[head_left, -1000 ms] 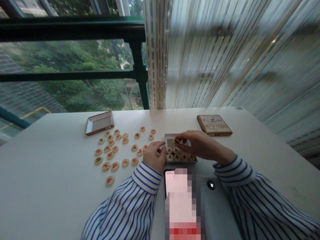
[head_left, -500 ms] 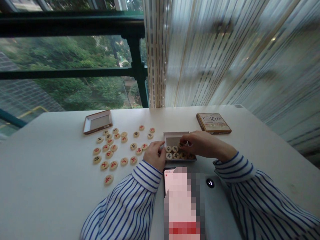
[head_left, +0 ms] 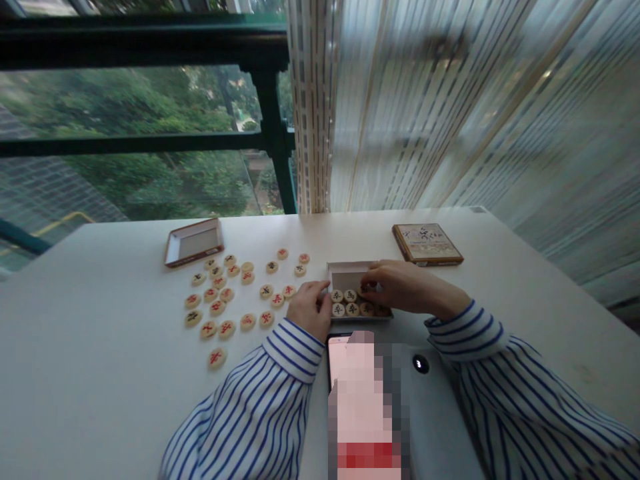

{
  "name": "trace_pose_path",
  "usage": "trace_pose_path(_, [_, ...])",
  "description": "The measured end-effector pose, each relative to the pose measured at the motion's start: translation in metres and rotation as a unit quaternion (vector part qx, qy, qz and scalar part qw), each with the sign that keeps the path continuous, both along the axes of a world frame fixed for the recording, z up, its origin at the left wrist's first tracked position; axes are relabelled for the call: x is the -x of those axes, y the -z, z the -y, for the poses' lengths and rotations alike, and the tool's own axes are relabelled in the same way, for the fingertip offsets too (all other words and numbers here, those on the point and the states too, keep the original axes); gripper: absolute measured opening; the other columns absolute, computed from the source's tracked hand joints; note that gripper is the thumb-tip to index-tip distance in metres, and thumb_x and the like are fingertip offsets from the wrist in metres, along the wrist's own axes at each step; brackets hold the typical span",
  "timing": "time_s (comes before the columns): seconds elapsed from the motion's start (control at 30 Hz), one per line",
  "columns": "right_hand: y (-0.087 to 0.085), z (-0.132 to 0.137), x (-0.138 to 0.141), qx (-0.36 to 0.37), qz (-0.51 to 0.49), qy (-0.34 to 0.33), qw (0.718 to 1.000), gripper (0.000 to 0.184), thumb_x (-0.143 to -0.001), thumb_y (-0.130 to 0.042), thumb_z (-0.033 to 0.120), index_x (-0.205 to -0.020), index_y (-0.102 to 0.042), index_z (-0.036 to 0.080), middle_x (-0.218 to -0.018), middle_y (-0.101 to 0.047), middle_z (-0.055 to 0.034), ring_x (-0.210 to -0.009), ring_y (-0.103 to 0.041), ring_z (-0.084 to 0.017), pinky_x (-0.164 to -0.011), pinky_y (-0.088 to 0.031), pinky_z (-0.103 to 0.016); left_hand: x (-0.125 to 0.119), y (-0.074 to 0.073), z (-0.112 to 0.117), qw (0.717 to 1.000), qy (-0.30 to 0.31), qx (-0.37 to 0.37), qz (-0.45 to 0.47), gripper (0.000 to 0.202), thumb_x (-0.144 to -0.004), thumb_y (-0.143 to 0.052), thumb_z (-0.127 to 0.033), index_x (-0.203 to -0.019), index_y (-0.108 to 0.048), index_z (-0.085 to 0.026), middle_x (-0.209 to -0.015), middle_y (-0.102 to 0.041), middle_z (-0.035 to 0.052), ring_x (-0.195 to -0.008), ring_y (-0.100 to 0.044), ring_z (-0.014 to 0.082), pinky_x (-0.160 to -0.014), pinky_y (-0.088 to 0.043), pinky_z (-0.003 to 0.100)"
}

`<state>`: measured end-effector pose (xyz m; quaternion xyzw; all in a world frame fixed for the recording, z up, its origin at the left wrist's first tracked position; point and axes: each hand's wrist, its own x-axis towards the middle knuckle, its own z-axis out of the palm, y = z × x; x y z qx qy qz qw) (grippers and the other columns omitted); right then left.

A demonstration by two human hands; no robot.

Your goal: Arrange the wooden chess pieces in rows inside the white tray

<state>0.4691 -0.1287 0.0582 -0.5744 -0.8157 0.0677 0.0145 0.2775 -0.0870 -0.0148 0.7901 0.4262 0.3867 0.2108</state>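
Observation:
An open cardboard box (head_left: 341, 266) sits in front of me, with rows of round wooden Chinese chess pieces (head_left: 352, 309) marked in black along its near side. My left hand (head_left: 311, 310) is closed on the box's left wall, thumb and forefinger at the edge. Over the right part of the box, my right hand (head_left: 400, 287) pinches a Chinese chess piece (head_left: 365, 289) beside the second row; its fingers partly hide that piece. To the left, several loose pieces (head_left: 227, 329) with red or black characters lie scattered on the white table (head_left: 115, 347).
A shallow box lid (head_left: 194, 244) lies at the back left, and a flat printed box (head_left: 428, 243) at the back right. Close to me are a phone (head_left: 339, 360), partly blurred out, and a grey device (head_left: 440, 413) with a round black spot. Behind the table hangs a string curtain (head_left: 390, 107).
Both hands keep almost the same place at the box. The whole view has shifted very slightly; no piece has visibly moved.

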Motion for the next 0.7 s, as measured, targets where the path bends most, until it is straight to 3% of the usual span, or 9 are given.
trace_pose_path(0.43, [-0.0005,-0.0002,-0.0023,0.011,-0.007,-0.005,1.000,0.027,-0.082,-0.045,0.034,-0.083,-0.067,0.018,-0.078,-0.065,-0.0069,-0.074,-0.057,-0.017,-0.066,-0.038,-0.027,0.0000,-0.0014,0.0008,1.000,-0.001,0.002,0.006,0.025,-0.072,-0.051,-0.014,-0.094,-0.064,-0.014,-0.088,-0.065,0.0071,-0.078,-0.061,0.0161,-0.072,-0.052,0.030])
trace_pose_path(0.7, [0.0021,-0.0005,-0.0027,0.032,-0.024,-0.022,0.999,0.020,-0.078,-0.048,0.022,-0.085,-0.066,0.019,-0.082,-0.065,-0.0055,-0.078,-0.058,-0.016,-0.069,-0.038,-0.027,-0.0001,-0.0022,0.0012,1.000,-0.003,0.005,0.000,0.025,-0.072,-0.052,-0.013,-0.094,-0.063,-0.013,-0.088,-0.065,0.0078,-0.077,-0.061,0.0165,-0.073,-0.051,0.031])
